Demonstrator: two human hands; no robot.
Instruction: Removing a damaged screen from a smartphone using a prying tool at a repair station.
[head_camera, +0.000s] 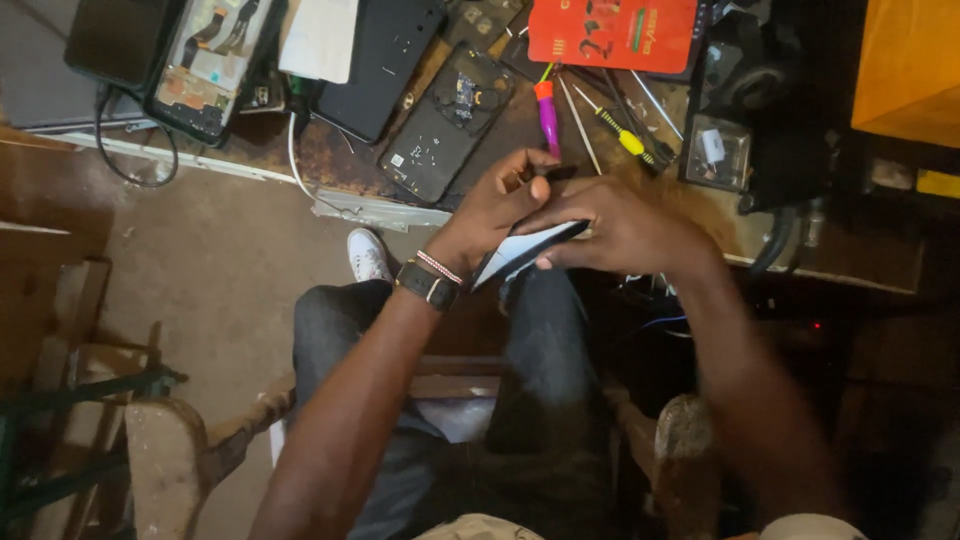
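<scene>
While gripped both sides, phone (525, 250) lies between hands: left hand (497, 208), right hand (620, 225).

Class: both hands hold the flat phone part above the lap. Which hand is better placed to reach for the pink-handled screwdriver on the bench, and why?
Probably the left hand. Its fingertips sit just below the pink-handled screwdriver, while the right hand lies lower, spread along the flat phone part and seeming to bear most of it.

Colours on my bench: phone (525, 250) in my hands, black face, white back. Watch strap (428, 285) on my wrist, black; bracelet (440, 267) beside it, red-and-white beaded. Screwdriver (548, 112), orange and magenta handle; another screwdriver (626, 138), yellow and black. Card (612, 34), red with white marks. My jeans (330, 325), dark grey. Shoe (368, 256), white.
</scene>
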